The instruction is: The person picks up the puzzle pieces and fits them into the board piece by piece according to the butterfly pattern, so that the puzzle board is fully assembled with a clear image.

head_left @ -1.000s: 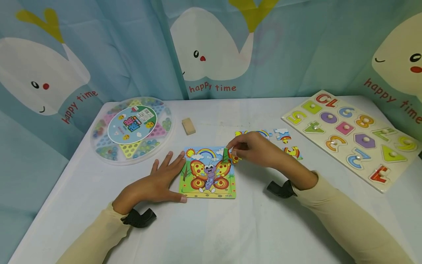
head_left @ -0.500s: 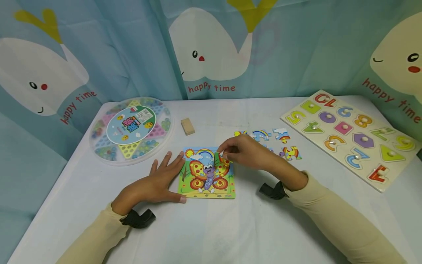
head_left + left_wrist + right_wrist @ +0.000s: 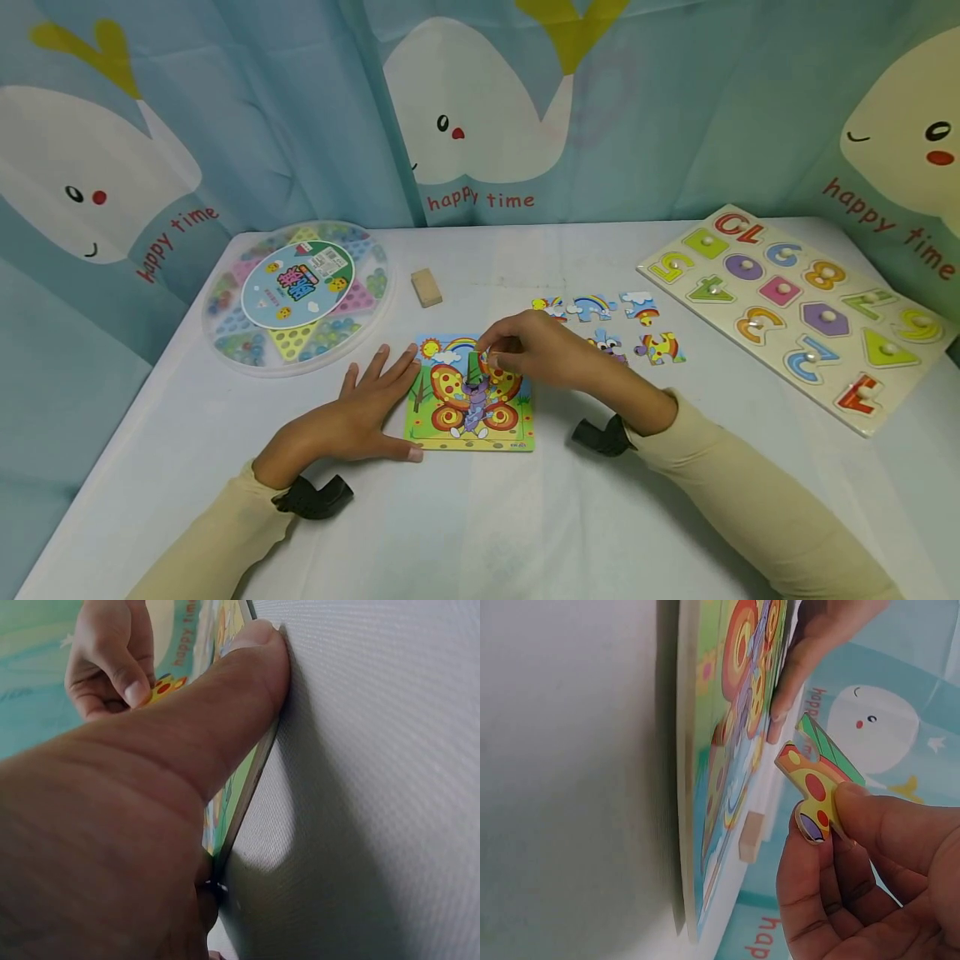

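The left hand (image 3: 352, 425), fingers spread and released, touches the left edge of the puzzle board (image 3: 510, 440); the right hand (image 3: 551, 350) pinches a puzzle piece (image 3: 811, 782) above it. I judge it best to keep the board steady, match the piece's wing to the printed wing, then lower it flat.

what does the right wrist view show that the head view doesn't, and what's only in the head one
Only the right wrist view shows the purple patch on the held puzzle piece; the right hand covers much of that piece in the head view.

Only the head view shows the number board, the round case, the loose puzzle pieces and the beige sleeves.

Both show the right hand, left hand, held puzzle piece, butterfly board, wooden block and whale curtain.
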`<move>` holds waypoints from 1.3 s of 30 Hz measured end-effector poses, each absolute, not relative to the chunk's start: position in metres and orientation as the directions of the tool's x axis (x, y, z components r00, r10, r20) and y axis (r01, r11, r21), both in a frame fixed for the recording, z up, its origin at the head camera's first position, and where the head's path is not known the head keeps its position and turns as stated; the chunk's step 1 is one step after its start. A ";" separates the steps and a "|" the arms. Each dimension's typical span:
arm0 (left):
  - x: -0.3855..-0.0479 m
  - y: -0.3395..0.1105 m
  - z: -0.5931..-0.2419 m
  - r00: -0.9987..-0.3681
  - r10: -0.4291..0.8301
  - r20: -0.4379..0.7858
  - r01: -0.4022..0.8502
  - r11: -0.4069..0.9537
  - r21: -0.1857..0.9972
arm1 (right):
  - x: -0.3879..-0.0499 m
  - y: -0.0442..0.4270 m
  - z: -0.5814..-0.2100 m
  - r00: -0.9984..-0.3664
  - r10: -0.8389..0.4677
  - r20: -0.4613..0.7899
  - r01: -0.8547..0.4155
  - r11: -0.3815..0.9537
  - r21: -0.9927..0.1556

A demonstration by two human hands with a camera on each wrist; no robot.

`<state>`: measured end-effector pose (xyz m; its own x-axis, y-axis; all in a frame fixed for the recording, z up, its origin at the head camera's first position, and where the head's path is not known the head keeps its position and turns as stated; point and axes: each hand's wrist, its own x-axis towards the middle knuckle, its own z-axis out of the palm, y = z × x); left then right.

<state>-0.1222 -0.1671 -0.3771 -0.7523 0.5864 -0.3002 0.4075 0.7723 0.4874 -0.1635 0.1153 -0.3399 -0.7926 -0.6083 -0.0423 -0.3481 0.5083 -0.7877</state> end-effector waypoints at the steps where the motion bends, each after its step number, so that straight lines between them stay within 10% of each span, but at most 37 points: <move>1: -0.122 -0.167 -0.377 -0.754 0.583 -0.301 0.405 0.774 0.486 | -0.163 0.114 -0.340 -0.789 -0.612 -0.041 -0.349 0.503 -0.790; 39: -0.124 -0.168 -0.377 -0.751 0.580 -0.316 0.396 0.778 0.488 | -0.163 0.064 -0.351 -0.733 -0.679 -0.037 -0.438 0.514 -0.738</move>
<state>-0.1236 -0.1680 -0.3774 -0.7509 0.5798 -0.3163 0.3955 0.7783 0.4877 -0.1631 0.0637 -0.3506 -0.7333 -0.6788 -0.0375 -0.4378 0.5137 -0.7379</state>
